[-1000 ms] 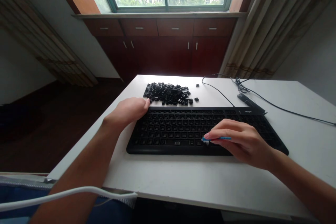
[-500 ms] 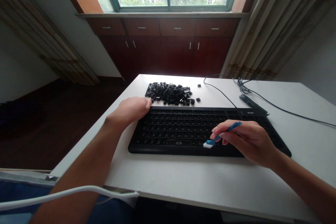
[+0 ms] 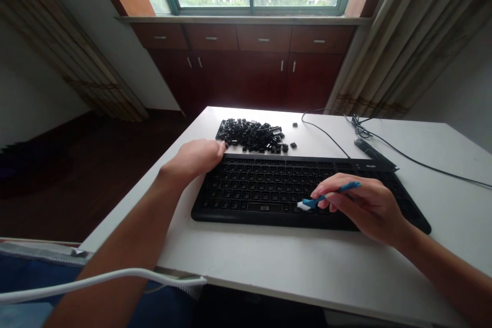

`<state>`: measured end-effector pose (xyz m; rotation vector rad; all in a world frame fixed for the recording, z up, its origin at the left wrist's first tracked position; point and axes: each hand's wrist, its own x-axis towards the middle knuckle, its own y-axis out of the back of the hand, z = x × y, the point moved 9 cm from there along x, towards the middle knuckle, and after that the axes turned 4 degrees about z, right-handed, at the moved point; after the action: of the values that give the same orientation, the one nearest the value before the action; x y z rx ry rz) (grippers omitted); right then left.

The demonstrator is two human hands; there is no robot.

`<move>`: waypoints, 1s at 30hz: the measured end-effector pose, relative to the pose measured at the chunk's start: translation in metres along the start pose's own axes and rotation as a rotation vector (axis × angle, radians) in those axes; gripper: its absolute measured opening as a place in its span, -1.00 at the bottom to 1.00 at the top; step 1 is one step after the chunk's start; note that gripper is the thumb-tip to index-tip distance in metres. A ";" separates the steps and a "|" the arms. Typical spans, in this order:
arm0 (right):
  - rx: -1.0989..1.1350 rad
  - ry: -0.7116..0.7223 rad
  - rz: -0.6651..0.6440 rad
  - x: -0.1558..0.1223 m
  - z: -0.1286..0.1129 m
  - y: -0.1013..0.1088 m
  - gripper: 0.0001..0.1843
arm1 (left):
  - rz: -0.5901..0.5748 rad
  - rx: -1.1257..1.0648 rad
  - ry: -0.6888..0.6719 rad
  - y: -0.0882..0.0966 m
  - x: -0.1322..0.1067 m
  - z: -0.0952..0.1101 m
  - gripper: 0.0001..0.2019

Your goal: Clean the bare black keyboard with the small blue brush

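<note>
White worktop [image 3: 292,261], live: R hand [image 3: 365,210] pinching light blue plastic brush [image 3: 326,199], bristles at black HP keyboard [image 3: 269,184]; L hand [image 3: 194,159] loosely curled, empty, at kbd edge, by loose keycaps [image 3: 249,136]. Slim stiff handle, hold mid-shaft.

White table [image 3: 292,261], black keyboard [image 3: 261,187], loose keycaps [image 3: 249,136]

Left hand [image 3: 194,159] loosely curled, palm down; right hand [image 3: 367,210] angled inward, its fingers [image 3: 326,192] pinched together.

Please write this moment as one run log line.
left hand: at top edge of black plastic keyboard | right hand: holds blue white-bristled brush, bristles on keys | beyond keyboard: pile of loose black keycaps
</note>
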<state>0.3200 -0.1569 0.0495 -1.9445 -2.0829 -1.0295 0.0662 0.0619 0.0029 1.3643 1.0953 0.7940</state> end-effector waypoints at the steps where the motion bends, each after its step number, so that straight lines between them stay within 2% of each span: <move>1: -0.025 -0.001 0.001 0.001 0.000 0.001 -0.84 | -0.001 -0.002 0.002 0.000 0.000 0.000 -0.26; 4: 0.001 -0.089 -0.043 0.000 0.006 -0.002 -0.87 | 0.000 0.003 0.007 0.001 0.000 -0.001 -0.26; 8: 0.193 -0.211 -0.115 -0.004 0.011 -0.010 -0.83 | -0.013 0.016 0.009 -0.001 0.001 -0.001 -0.26; 11: 0.178 -0.143 -0.025 -0.001 0.007 -0.001 -0.81 | -0.013 0.009 0.006 -0.001 0.001 -0.001 -0.25; 15: 0.005 -0.001 0.099 0.005 -0.004 0.011 -0.81 | 0.003 0.010 0.005 0.000 0.001 -0.001 -0.28; 19: -0.062 0.027 0.174 0.007 -0.008 0.019 -0.81 | 0.007 0.012 0.002 -0.001 0.001 0.000 -0.30; 25: 0.012 -0.068 0.110 0.001 0.005 0.014 -0.76 | 0.016 -0.007 0.006 0.001 0.000 0.000 -0.31; 30: 0.038 -0.076 0.030 0.000 0.008 0.005 -0.73 | 0.014 -0.010 0.017 0.002 -0.001 0.000 -0.31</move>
<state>0.3271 -0.1531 0.0452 -2.0206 -2.0882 -0.9181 0.0665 0.0612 0.0051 1.3610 1.0944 0.8214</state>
